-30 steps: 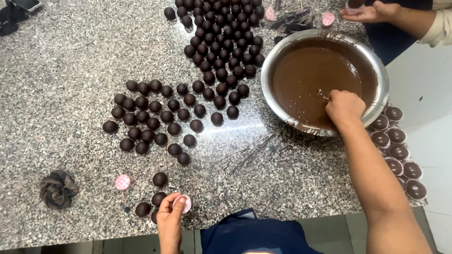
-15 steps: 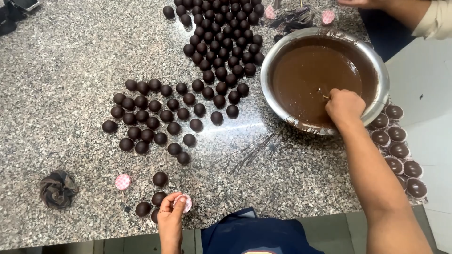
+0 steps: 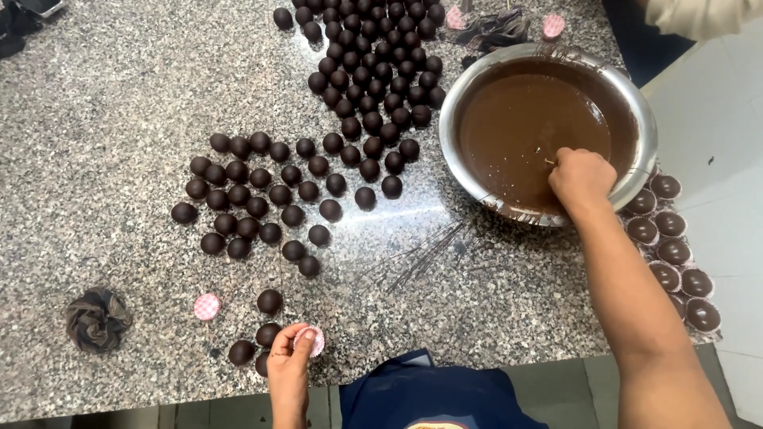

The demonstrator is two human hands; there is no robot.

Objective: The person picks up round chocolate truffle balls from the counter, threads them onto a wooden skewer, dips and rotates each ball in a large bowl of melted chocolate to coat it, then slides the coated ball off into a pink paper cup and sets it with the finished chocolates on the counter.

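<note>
Little has shifted over the last second; the right hand [image 3: 582, 178] stays clenched on a thin stick in the steel bowl [image 3: 645, 127] of melted chocolate, the left hand [image 3: 289, 367] still pinches a pink paper cup [image 3: 311, 340] well away from that bowl, beside a few chocolate balls [image 3: 269, 301].

My right hand [image 3: 582, 179] out front, arm stretched forward, fingers curled in loose fist, knuckles up. My left hand [image 3: 288, 367] low, close to body, thumb and fingertips pinched together.
</note>
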